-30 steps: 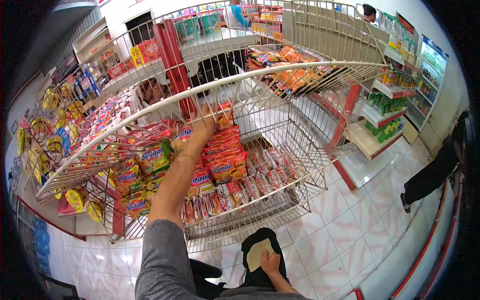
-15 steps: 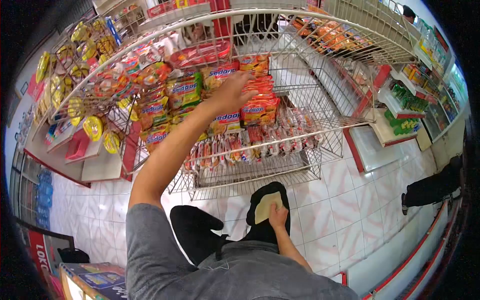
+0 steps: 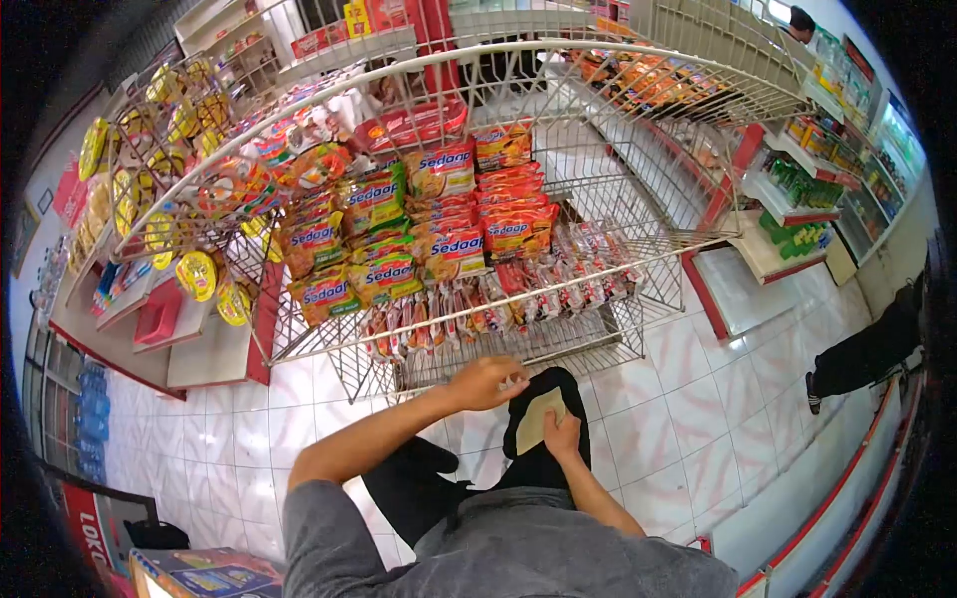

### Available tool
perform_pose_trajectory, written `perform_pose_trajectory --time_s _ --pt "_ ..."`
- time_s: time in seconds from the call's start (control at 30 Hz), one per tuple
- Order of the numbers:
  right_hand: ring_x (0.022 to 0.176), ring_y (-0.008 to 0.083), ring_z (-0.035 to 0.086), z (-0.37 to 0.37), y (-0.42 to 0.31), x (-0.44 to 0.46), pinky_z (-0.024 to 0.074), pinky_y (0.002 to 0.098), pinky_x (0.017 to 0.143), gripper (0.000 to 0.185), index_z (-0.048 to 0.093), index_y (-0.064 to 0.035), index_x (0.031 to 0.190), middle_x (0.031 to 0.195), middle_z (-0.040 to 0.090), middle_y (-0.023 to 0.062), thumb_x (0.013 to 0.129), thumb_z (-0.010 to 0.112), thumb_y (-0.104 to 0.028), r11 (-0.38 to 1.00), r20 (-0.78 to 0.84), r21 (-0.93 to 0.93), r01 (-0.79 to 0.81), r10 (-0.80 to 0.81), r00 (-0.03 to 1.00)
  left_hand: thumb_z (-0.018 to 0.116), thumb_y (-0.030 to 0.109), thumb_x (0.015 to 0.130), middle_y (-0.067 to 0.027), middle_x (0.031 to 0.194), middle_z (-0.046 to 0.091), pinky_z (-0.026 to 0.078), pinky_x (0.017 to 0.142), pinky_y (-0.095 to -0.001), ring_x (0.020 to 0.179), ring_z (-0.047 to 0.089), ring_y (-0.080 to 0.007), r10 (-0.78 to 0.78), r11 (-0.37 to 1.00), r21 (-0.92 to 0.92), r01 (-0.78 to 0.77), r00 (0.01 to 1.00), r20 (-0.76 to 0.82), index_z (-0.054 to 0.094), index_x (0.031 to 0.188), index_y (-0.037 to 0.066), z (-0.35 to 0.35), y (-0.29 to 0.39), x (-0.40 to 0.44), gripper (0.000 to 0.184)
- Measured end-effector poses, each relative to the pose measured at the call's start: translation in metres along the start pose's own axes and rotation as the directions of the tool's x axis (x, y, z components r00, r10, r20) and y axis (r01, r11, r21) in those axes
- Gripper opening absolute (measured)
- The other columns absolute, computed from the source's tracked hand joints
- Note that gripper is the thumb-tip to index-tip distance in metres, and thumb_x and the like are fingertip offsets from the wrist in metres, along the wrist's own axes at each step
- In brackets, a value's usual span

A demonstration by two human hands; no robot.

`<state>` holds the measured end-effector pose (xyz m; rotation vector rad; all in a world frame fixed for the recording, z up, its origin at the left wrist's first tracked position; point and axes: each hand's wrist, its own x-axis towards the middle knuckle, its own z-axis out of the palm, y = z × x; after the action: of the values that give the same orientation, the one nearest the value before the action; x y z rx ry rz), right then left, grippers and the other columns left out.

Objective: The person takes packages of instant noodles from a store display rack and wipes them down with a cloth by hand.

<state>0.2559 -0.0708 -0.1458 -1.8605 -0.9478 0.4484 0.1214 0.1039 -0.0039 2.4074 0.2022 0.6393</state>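
Observation:
My left hand (image 3: 486, 384) is in front of the wire rack (image 3: 498, 344), near its lower front edge and above my knee, its fingers loosely bent, slightly apart, and nothing visible in them. Beside it, my right hand (image 3: 561, 436) grips a flat beige piece (image 3: 536, 419), perhaps a cloth, against my dark trousers. Red, green and orange Sedaap noodle packets (image 3: 454, 251) stand in stacked rows inside the rack. Small packets with red and white wrapping (image 3: 588, 269) lie in a row in front of and right of them.
Yellow round packs (image 3: 197, 276) hang at the left beside a red-edged shelf (image 3: 214, 354). Bottle shelves (image 3: 788, 214) and a drinks fridge (image 3: 887, 169) stand at the right. A person's dark-clothed leg (image 3: 862, 344) shows at the right edge. Blue water bottles (image 3: 92, 419) stand far left.
My left hand has come back from above the noodle packets toward my body, and its fingers have curled in. My right hand keeps its grip on the beige piece.

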Motion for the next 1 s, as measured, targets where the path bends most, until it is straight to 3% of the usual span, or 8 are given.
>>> perform_pose_trajectory --time_s 0.07,0.17,0.3,0.4,0.7,0.9,1.0 --pt "0.080 0.0401 0.063 -0.001 0.001 0.002 0.0501 0.0420 0.066 0.027 0.063 0.0040 0.089 0.081 0.064 0.0240 0.086 0.054 -0.021 1.000 -0.023 -0.002 -0.005 0.005 1.000 0.063 0.025 0.083 -0.0147 0.082 0.062 0.050 0.065 -0.0405 0.073 0.061 -0.0317 -0.097 0.991 0.091 0.097 0.995 -0.011 0.063 0.091 0.005 0.020 -0.051 -0.006 0.022" --pt "0.081 0.0397 0.063 -0.005 -0.001 0.003 0.0502 0.0413 0.067 0.027 0.063 0.0040 0.091 0.082 0.064 0.0236 0.086 0.055 -0.020 0.997 -0.042 0.037 -0.065 0.066 0.997 0.059 0.031 0.086 -0.0151 0.085 0.062 0.050 0.073 -0.0395 0.082 0.061 -0.0301 -0.489 0.854 0.172 0.490 0.871 -0.052 0.062 0.099 0.005 0.046 -0.139 -0.009 0.029" --pt "0.082 0.0396 0.063 -0.009 0.004 0.005 0.0502 0.0410 0.068 0.027 0.063 0.0040 0.092 0.082 0.065 0.0235 0.085 0.055 -0.020 0.990 -0.062 0.051 -0.129 0.132 0.989 0.062 0.030 0.084 -0.0152 0.087 0.061 0.049 0.073 -0.0401 0.081 0.060 -0.0291 -0.675 0.733 0.010 0.680 0.729 -0.116 0.060 0.100 0.003 0.050 -0.190 0.015 0.031" --pt "0.081 0.0387 0.064 -0.014 -0.003 0.009 0.0503 0.0406 0.068 0.026 0.064 0.0041 0.092 0.082 0.065 0.0234 0.085 0.054 -0.020 0.988 -0.087 0.095 -0.123 0.132 0.987 0.063 0.031 0.083 -0.0154 0.088 0.061 0.049 0.072 -0.0397 0.080 0.060 -0.0285 -0.724 0.673 0.017 0.739 0.664 -0.186 0.059 0.100 0.002 0.049 -0.224 0.035 0.033" --pt "0.076 0.0417 0.061 -0.021 0.012 0.017 0.0485 0.0442 0.064 0.030 0.063 0.0055 0.086 0.077 0.063 0.0252 0.084 0.055 -0.023 0.975 -0.118 -0.074 -0.210 0.200 0.973 0.065 0.034 0.082 -0.0157 0.088 0.060 0.050 0.069 -0.0388 0.076 0.060 -0.0267 -0.823 0.526 0.060 0.848 0.526 -0.216 0.057 0.101 0.000 0.061 -0.285 0.088 0.039" --pt "0.073 0.0432 0.061 -0.014 0.023 0.017 0.0486 0.0472 0.063 0.031 0.063 0.0032 0.085 0.075 0.062 0.0250 0.084 0.054 -0.027 0.983 -0.146 -0.090 -0.158 0.144 0.979 0.066 0.036 0.081 -0.0159 0.089 0.060 0.050 0.068 -0.0381 0.074 0.060 -0.0254 -0.850 0.489 0.045 0.871 0.487 -0.201 0.056 0.102 -0.001 0.066 -0.295 0.085 0.044" --pt "0.074 0.0427 0.062 -0.010 0.032 0.018 0.0491 0.0474 0.065 0.030 0.063 0.0034 0.087 0.077 0.064 0.0242 0.084 0.054 -0.025 0.961 -0.086 -0.187 -0.203 0.190 0.978 0.066 0.037 0.081 -0.0161 0.089 0.060 0.050 0.067 -0.0378 0.072 0.059 -0.0248 -0.854 0.492 0.020 0.870 0.487 -0.184 0.055 0.102 -0.002 0.066 -0.291 0.071 0.046"
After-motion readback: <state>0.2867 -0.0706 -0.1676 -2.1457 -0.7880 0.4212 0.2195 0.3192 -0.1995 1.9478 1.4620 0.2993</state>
